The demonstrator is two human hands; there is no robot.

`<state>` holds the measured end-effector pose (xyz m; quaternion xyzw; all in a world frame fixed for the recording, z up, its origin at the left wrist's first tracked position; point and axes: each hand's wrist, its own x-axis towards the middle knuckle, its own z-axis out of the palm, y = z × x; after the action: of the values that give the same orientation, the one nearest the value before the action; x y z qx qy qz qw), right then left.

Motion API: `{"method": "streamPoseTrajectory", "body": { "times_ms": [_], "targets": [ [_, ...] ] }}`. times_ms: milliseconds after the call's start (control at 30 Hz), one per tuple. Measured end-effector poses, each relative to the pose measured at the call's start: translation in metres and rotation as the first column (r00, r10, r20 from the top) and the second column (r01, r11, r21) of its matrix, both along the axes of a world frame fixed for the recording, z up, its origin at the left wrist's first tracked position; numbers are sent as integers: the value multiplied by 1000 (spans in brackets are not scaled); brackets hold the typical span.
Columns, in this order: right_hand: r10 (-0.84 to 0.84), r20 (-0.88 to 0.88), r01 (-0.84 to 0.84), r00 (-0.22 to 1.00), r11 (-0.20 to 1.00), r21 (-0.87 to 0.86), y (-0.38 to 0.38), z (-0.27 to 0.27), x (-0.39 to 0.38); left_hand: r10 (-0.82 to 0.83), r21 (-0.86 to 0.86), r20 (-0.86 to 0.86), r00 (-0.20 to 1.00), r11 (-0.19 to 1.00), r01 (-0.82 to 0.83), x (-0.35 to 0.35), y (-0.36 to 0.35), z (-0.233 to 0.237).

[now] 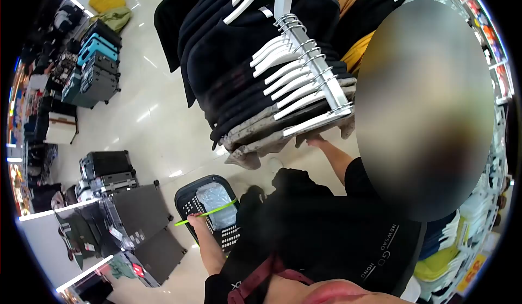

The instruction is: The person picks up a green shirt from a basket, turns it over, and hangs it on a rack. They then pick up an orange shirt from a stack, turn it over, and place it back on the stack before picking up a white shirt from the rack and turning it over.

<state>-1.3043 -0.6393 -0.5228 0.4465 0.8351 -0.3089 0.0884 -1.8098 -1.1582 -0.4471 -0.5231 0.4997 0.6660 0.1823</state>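
Bright green and thin, a plastic handle (222,208) crosses a black perforated basket (190,183) low beside the person, and the left hand (196,220) is closed around it near one end. Inside the basket lies a clear, shiny plastic-wrapped package (216,197). Well apart from the left hand, the right hand (315,140) is at the lower edge of mottled grey-brown garments (247,154); whether its fingers grip the cloth, I cannot tell. These garments hang from white hangers (299,81) on a ringed metal rail (312,54), next to a row of black garments (212,70). Dark hard-shell suitcases (138,206) stand on the glossy pale floor (141,130), off to the left
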Motion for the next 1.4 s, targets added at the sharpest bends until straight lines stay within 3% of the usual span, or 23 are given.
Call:
{"method": "streamPoseTrajectory", "body": {
  "times_ms": [33, 100, 133, 267, 333, 433, 500, 533, 567, 633, 700, 733, 767, 800, 867, 900, 933, 967, 1000, 1033, 1067, 1133, 1400],
  "targets": [
    [-183, 125, 214, 975, 920, -327, -14, -2, -16, 34, -13, 18, 999, 999, -34, -22, 0, 5],
    [39, 177, -6, 983, 982, -186, -55, -15, -40, 15, 0, 27, 1000, 1000, -15, -73, -10, -11],
    [499, 236, -494, 834, 865, -82, -69, -70, -36, 48, -20, 61, 997, 999, -47, -94, -8, -8],
    [584, 332, -528, 741, 812, -249, -141, -65, -86, -23, -90, 30, 999, 996, 26, -183, -14, -43],
    [283, 423, 102, 861, 719, -688, -171, -82, -118, 14, -44, 16, 1000, 999, -13, -226, -21, -49],
    [-27, 473, 388, 881, 615, -687, -193, -44, -190, -161, 48, -24, 987, 986, 162, -269, 4, -64],
    [-33, 346, 245, 938, 769, -590, -200, 3, -229, -223, 52, -53, 973, 973, 225, -290, 25, -81],
    [364, 287, -276, 886, 912, -303, -199, -64, -229, -259, 50, -81, 963, 964, 263, -306, 42, -84],
    [362, 171, -343, 916, 930, -128, -199, -76, -239, -293, 47, -111, 950, 953, 299, -323, 61, -84],
    [-315, -164, 302, 935, 948, -102, -216, 2, -280, -348, 26, -167, 922, 934, 357, -363, 85, -86],
    [-132, 168, 158, 977, 975, -156, -213, 19, -288, -371, 93, -178, 912, 916, 390, -399, 109, -96],
    [-430, 190, 463, 883, 732, -500, -211, 43, -299, -388, 54, -186, 903, 913, 403, -403, 125, -84],
    [80, 217, -3, 973, 942, -336, -209, -30, -279, -447, 0, -202, 871, 890, 457, -409, 141, -69],
    [485, 287, -472, 826, 874, -116, -215, -126, -256, -434, 55, -208, 877, 890, 453, -426, 153, -67],
    [775, 303, -810, 554, 586, -19, -227, -194, -236, -406, 155, -184, 895, 888, 434, -457, 175, -55],
    [459, 208, -338, 864, 834, -436, -233, -203, -246, -393, 199, -150, 907, 887, 417, -471, 187, -41],
    [-207, 438, 460, 875, 639, -616, -234, -116, -288, -375, 215, -148, 915, 891, 400, -491, 196, -40],
    [-280, 360, 438, 890, 744, -504, -238, -54, -319, -358, 235, -143, 923, 893, 383, -510, 206, -42],
    [-35, 209, 96, 977, 953, -286, -252, -97, -319, -365, 181, -152, 918, 903, 389, -522, 219, -33],
    [191, 198, -214, 961, 971, 103, -266, -158, -311, -361, 168, -154, 920, 908, 385, -532, 233, -20],
    [-119, 142, 145, 983, 971, -188, -267, -128, -326, -362, 143, -136, 922, 914, 380, -555, 243, -23],
    [-479, 192, 513, 856, 750, -417, -259, -93, -368, -366, 97, -126, 922, 920, 379, -607, 260, -26],
    [-723, 258, 725, 641, 459, -514, -197, -62, -477, -360, 123, -78, 930, 922, 368, -735, 394, -21]
  ]
}}
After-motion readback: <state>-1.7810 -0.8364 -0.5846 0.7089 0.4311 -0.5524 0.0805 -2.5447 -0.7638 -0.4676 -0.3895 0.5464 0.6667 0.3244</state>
